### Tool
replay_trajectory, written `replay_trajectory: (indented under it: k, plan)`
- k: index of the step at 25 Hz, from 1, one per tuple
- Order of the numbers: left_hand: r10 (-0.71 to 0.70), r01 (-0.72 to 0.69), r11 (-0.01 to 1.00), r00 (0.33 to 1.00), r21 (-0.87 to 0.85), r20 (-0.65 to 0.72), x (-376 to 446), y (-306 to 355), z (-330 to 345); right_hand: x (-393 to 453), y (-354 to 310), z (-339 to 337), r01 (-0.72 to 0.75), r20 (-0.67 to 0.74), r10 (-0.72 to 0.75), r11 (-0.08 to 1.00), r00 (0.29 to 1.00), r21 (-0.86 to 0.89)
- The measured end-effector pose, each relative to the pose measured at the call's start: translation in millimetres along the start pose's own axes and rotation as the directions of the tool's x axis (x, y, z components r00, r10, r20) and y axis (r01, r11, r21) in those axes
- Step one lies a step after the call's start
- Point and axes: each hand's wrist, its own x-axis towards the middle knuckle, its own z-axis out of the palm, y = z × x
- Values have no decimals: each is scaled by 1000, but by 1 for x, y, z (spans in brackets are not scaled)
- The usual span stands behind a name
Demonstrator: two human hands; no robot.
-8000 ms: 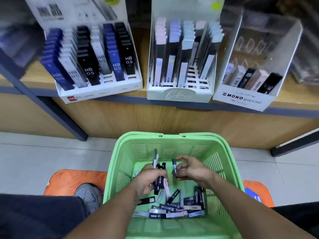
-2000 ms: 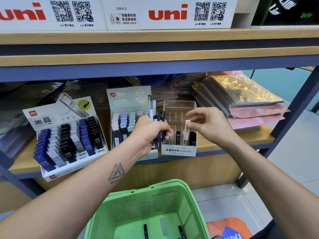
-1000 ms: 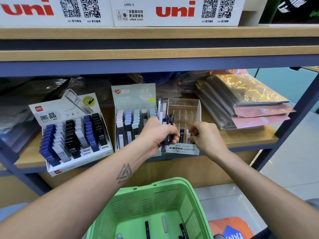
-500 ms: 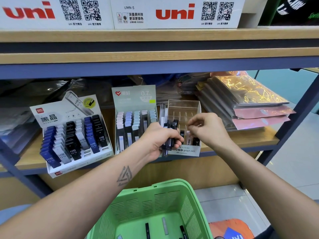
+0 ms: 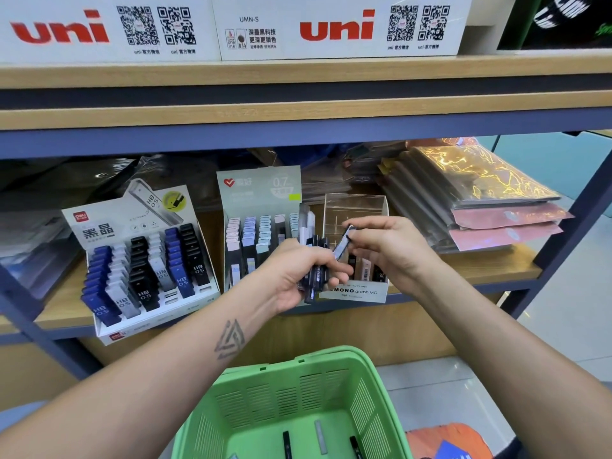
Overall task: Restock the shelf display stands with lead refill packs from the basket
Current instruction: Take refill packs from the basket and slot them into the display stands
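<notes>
My left hand point(image 5: 299, 276) grips a bundle of dark lead refill packs point(image 5: 316, 270) in front of the shelf. My right hand point(image 5: 385, 250) pinches one dark pack point(image 5: 344, 241) at its top end, its lower end still among the bundle. Just behind both hands stands the clear MONO graph MG display stand point(image 5: 356, 291) with a few packs in its front row. The green basket point(image 5: 298, 385) sits below on the floor, with a few packs lying in its bottom.
A pastel 0.7 refill stand point(image 5: 258, 207) stands left of the MONO stand, and a white HB 0.5 stand point(image 5: 145, 260) further left. Stacked shiny folders point(image 5: 480, 200) lie to the right. White uni boxes point(image 5: 337, 26) sit on the upper shelf.
My right hand came back from the MONO stand to the bundle and now pinches a dark pack, drawing it upward out of my left hand's bundle.
</notes>
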Motion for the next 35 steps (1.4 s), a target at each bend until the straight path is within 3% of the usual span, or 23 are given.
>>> replay_trajectory:
  k: [10,13,20,25,29,35]
  plan:
    - [41,-52,995,991,-86,-128,6,5,-4,-7,-3,-14,-21,44,20,999,999,31]
    - [45,-60,993,989,-104,-144,5,6,-5,-9,0,-18,23,41,-20,996,999,-87]
    - [183,-163,981,958,107,-220,6,4,-7,-11,-2,-15,7,109,8,991,994,-136]
    - [206,-180,975,953,132,-220,6,5,-5,-10,1,-14,11,50,-3,988,999,-154]
    - [196,-170,977,953,129,-231,6,5,-4,-9,1,-16,30,7,-29,998,1000,-47]
    - [133,-129,991,976,35,-173,5,6,0,-6,-15,-27,121,-58,-125,989,990,-81]
